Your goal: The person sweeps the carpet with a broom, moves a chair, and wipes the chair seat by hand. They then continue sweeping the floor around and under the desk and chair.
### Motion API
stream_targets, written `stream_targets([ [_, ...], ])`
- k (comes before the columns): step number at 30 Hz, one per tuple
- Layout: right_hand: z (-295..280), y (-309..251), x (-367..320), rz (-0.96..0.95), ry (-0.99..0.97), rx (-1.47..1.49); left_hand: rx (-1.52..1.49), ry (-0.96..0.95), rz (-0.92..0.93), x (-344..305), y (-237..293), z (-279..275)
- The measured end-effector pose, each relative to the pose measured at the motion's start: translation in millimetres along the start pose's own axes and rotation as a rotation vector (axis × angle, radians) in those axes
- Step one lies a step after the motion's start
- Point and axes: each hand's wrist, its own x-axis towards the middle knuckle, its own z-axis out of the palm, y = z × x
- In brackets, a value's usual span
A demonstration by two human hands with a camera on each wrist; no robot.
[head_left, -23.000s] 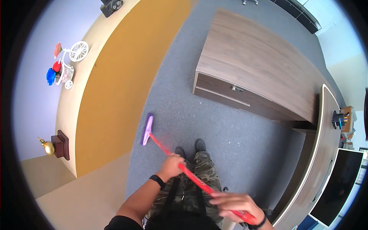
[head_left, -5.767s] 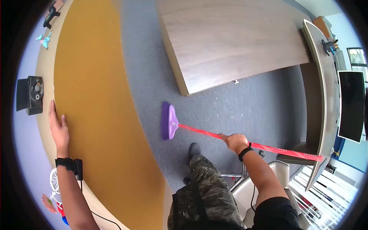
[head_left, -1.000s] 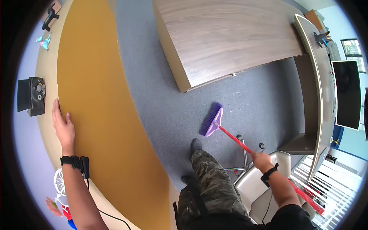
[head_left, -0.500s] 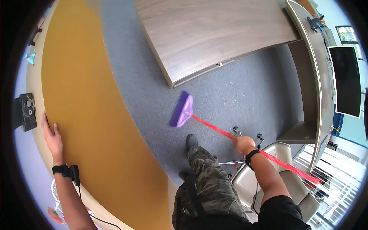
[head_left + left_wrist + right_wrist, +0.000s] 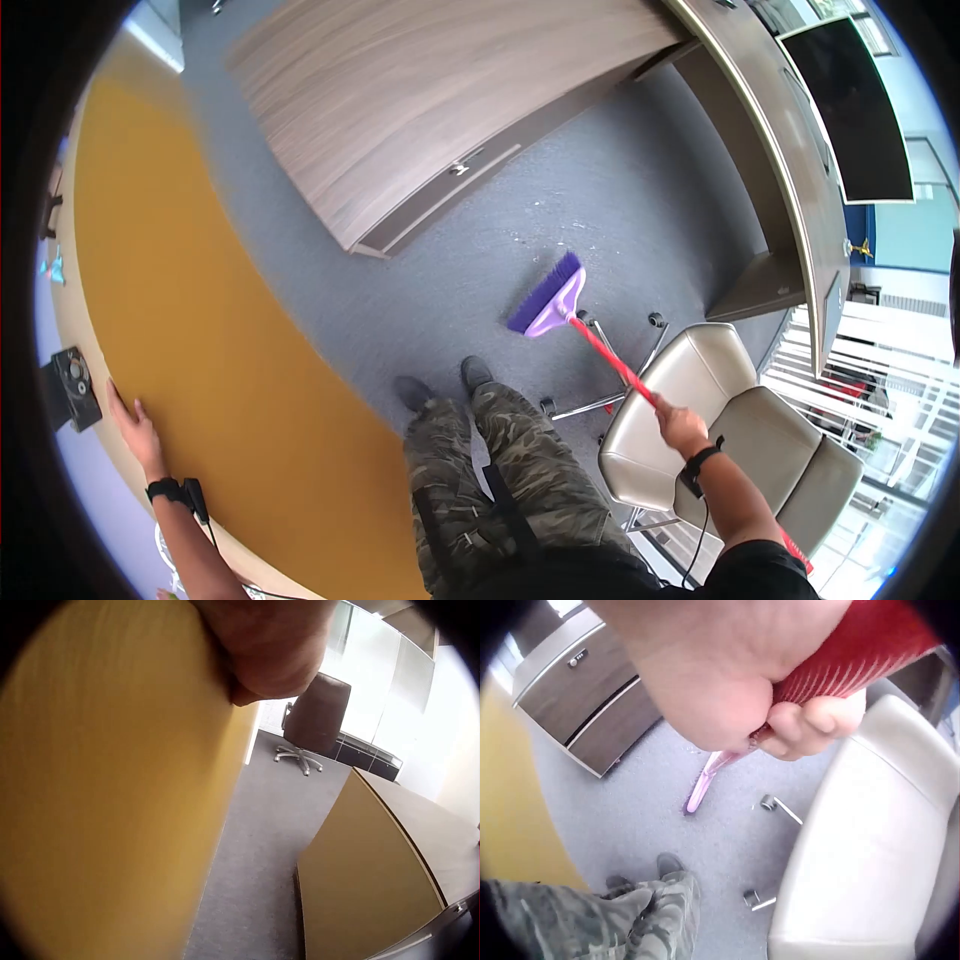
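My right hand grips the red handle of a broom, its fingers curled round it in the right wrist view. The broom's purple head is on the grey floor, bristles angled toward the cabinet side. The far end of the handle passes behind my forearm and over the chair. Off to the left, my left hand rests with extended fingers on the pale ledge above the yellow panel. In the left wrist view only part of that hand shows, against the panel's top.
Small white bits lie scattered on the floor beyond the broom. A beige wheeled chair stands close by my right arm. A wooden cabinet and a desk with a monitor bound the floor. A camera sits on the ledge.
Earlier both hands held the broom; the left is now on the ledge. In the last half second the broom head swung right, away from the yellow panel, and the head view turned.
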Motion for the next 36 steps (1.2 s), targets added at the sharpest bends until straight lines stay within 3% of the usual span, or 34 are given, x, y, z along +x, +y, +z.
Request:
stream_targets([
  [7, 122, 31, -52, 0.03, -0.255, 0.383, -0.096, -0.039, 0.019, 2, -23, 3],
  [9, 129, 25, -50, 0.046, -0.305, 0.474, -0.092, -0.07, -0.024, 4, -24, 1],
  [11, 115, 14, -41, 0.188, -0.504, 0.544, -0.106, -0.068, -0.009, 3, -22, -1],
  [15, 142, 14, 10, 0.082, -0.306, 0.496, -0.081, -0.091, -0.047, 3, -16, -6],
  [18, 107, 1, 43, 0.083, -0.228, 0.478, -0.135, -0.143, -0.01, 7, -23, -10],
  [20, 76, -2, 59, 0.075, -0.232, 0.463, -0.11, -0.199, -0.021, 14, -59, -4],
  [21, 62, -4, 67, 0.059, -0.233, 0.44, -0.082, -0.251, -0.041, 29, -46, -3],
  [24, 33, -12, 90, -0.006, -0.235, 0.478, -0.044, -0.341, -0.022, 31, 9, -29],
  [25, 18, -21, 93, 0.029, -0.218, 0.544, -0.003, -0.579, -0.225, 45, 34, -41],
  [26, 13, -24, 97, 0.03, -0.223, 0.554, 0.002, -0.579, -0.215, 55, 62, -44],
  [28, 6, -30, 103, 0.007, -0.073, 0.683, 0.286, -0.333, 0.237, 65, 130, -41],
  [31, -7, -36, 88, 0.009, 0.017, 0.809, -0.036, -0.211, 0.173, 87, 252, -7],
  [34, -12, -32, 65, 0.052, 0.093, 0.936, -0.221, -0.332, 0.349, 104, 404, 8],
  [36, -13, -29, 58, 0.157, 0.034, 1.164, -0.311, -0.433, 0.488, 107, 477, 24],
])
